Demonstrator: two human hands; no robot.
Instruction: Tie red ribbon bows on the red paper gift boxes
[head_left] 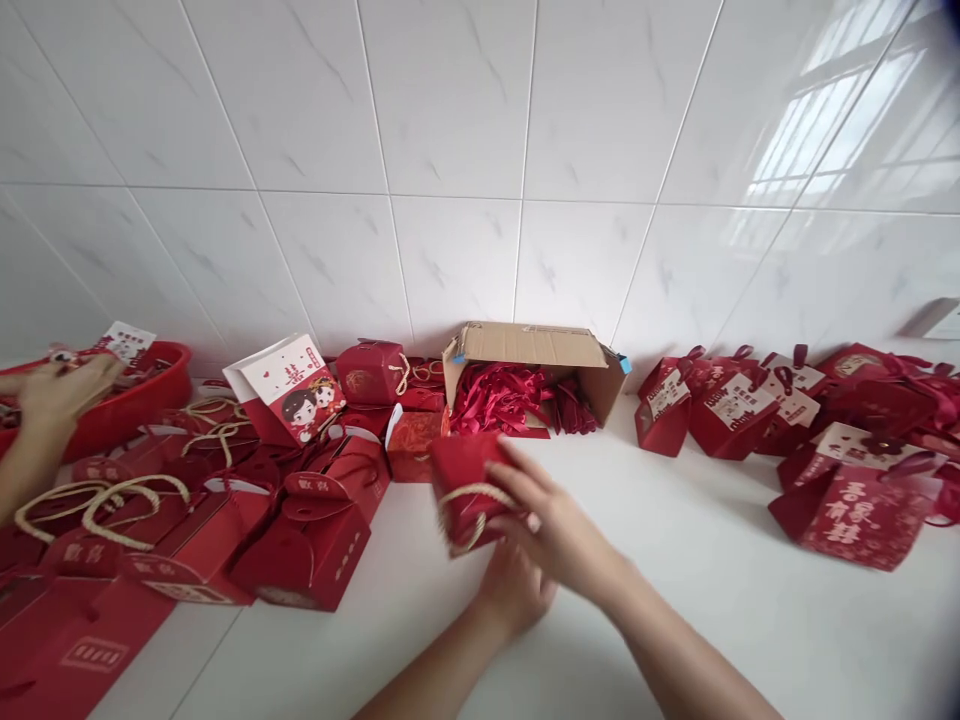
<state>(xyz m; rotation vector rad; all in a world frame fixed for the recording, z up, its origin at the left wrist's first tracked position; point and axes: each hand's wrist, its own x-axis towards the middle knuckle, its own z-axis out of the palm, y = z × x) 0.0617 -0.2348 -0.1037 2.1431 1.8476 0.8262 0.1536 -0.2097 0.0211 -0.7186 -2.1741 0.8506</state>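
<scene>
Carton [536,343] contains red ribbons [495,402]. Red box [466,465], in front, over white counter [667,610]: right hand [559,525] has fingers closed on it; left hand [519,590] beneath, grip undetermined. Tiled wall [457,130] behind.

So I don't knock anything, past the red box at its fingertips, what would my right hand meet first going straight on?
Beyond the red box, your right hand would probably meet the orange-red box first, though depth is unclear.
</scene>
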